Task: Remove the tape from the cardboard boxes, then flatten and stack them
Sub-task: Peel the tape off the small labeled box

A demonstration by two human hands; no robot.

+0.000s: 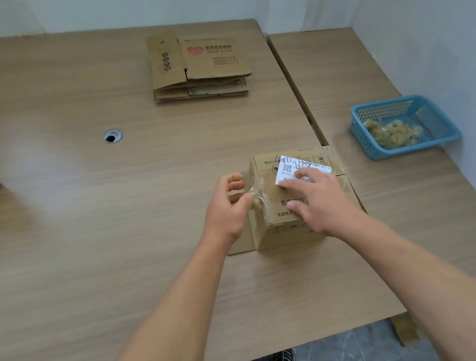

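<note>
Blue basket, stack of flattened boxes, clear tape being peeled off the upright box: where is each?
blue basket (412,148), head view, on its near rim.
stack of flattened boxes (213,59), head view, on the top sheet's printed face.
clear tape (258,188), head view, on the lifted, crinkled strip.

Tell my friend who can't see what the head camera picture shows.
A person's left hand pinches clear tape on the side of a cardboard box on a wooden table, while the right hand presses flat on its top. Behind lies a stack of flattened boxes; a blue basket of crumpled tape sits to the right.
</note>
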